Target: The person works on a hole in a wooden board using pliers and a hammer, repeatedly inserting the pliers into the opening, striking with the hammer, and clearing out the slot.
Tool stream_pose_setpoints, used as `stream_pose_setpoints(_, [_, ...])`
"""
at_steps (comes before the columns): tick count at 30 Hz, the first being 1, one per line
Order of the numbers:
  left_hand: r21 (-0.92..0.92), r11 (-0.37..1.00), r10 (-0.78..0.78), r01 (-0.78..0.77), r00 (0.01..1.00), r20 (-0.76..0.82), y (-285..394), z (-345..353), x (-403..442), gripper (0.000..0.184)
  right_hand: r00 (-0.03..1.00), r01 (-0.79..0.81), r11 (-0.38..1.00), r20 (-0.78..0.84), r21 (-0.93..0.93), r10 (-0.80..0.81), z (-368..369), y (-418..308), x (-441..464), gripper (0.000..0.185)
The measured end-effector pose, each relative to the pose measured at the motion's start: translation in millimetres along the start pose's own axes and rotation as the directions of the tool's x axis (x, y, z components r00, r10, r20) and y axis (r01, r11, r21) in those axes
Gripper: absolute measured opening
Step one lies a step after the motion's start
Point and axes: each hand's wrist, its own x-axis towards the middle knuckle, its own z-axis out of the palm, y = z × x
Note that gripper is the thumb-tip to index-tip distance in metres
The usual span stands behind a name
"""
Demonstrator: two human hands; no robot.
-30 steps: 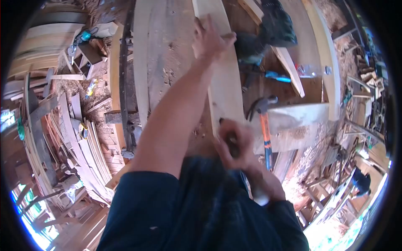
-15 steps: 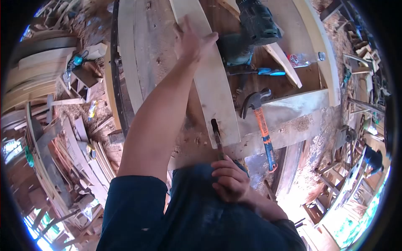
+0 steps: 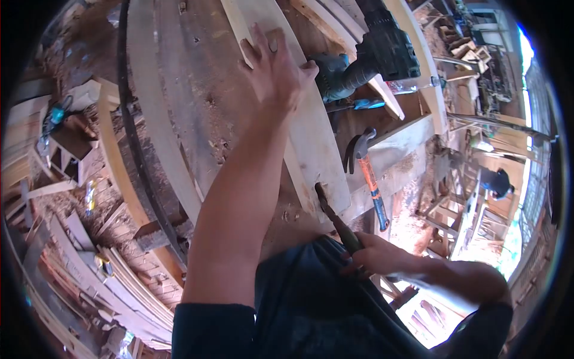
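Observation:
A pale wooden board [image 3: 308, 140] runs lengthwise in front of me, with a dark slot [image 3: 318, 188] near its close end. My left hand [image 3: 278, 72] lies across the board farther up, fingers spread towards its left edge and thumb over the right one. In my right hand [image 3: 373, 254] is a slim, brownish tool with a dark handle, apparently a chisel [image 3: 336, 222]; the fingers wrap its handle. Its far end meets the board at the slot; whether the tip is inside I cannot tell. Right of the board lies a claw hammer [image 3: 369, 173] with an orange and blue handle.
A dark teal power drill [image 3: 344, 75] lies beside the board. Behind the hammer are a blue-handled tool [image 3: 365, 104] and a clear plastic bottle [image 3: 406, 87]. A long dark strip [image 3: 133, 134] edges the bench's left side. Another person [image 3: 496, 182] is far right.
My right hand has moved right and the chisel now slants more, with more of it showing. The left hand stays on the board. The whole view has shifted.

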Motion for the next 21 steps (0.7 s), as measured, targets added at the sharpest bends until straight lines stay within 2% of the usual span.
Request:
stream_pose_setpoints(2, [-0.038,0.999,-0.003,0.004,1.0,0.011,-2.0,0.3,1.9,0.092,0.974,-0.213,0.975,0.059,-0.071,0.217,-4.1,-5.1,18.2,0.044])
stream_pose_setpoints(3, [-0.052,0.999,-0.01,0.011,1.0,0.019,-2.2,-0.9,3.7,0.092,0.961,-0.275,0.959,-0.041,-0.073,0.273,0.7,-6.5,20.1,0.032])
stream_pose_setpoints(6, [-0.092,0.996,-0.004,0.006,1.0,0.023,-3.3,-2.2,2.6,0.092,0.963,-0.174,0.913,-0.259,-0.369,0.078,17.4,-13.8,18.3,0.028])
stream_pose_setpoints(7, [-0.095,0.996,-0.003,0.004,1.0,0.012,-6.1,-1.3,4.1,0.092,0.964,-0.161,0.91,-0.259,-0.383,0.061,17.5,-13.8,18.0,0.029])
stream_pose_setpoints(10, [-0.119,0.993,-0.004,0.007,1.0,0.022,-6.6,-0.1,5.7,0.091,0.919,-0.062,0.914,-0.38,-0.401,-0.104,24.1,37.8,37.1,0.032])
stream_pose_setpoints(11, [-0.133,0.991,0.002,0.001,1.0,0.02,-4.7,-1.2,6.9,0.091,0.898,-0.054,0.958,-0.433,-0.282,-0.077,34.6,47.5,41.5,0.035])
stream_pose_setpoints(14, [-0.142,0.99,-0.003,0.007,1.0,0.029,-5.3,-2.0,0.1,0.089,0.856,0.04,0.954,-0.483,-0.295,-0.186,47.3,42.4,35.5,0.036])
stream_pose_setpoints(18, [-0.092,0.995,0.041,-0.039,0.999,0.02,-4.7,-4.7,4.3,0.088,0.832,0.116,0.966,-0.508,-0.231,-0.221,54.6,51.1,40.6,0.037])
stream_pose_setpoints(21, [-0.077,0.995,0.061,-0.059,0.998,0.021,-1.0,-9.5,3.8,0.088,0.82,0.066,0.972,-0.542,-0.226,-0.182,59.4,50.8,40.3,0.037])
